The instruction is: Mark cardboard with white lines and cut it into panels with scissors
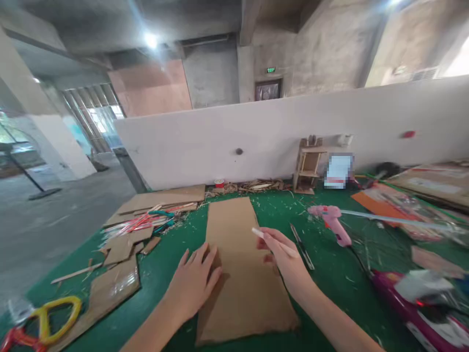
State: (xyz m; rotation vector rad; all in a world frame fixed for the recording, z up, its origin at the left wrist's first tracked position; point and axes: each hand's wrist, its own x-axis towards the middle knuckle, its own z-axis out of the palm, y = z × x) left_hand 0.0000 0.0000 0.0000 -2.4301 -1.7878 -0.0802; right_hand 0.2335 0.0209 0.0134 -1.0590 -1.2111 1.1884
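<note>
A long brown cardboard sheet (238,230) lies flat on the green table (322,264) in front of me. My left hand (194,283) rests open on the sheet's left edge, fingers spread and flat. My right hand (286,259) hovers over the sheet's right side, closed on a thin white stick or pen (274,242) that points up and to the left.
A pink glue gun (331,220) and a dark blade-like tool (302,247) lie right of the sheet. Cardboard scraps (120,249) and coloured sticks sit at left, yellow-handled scissors (51,318) at the near left. A small cardboard shelf model (309,166) stands by the white wall.
</note>
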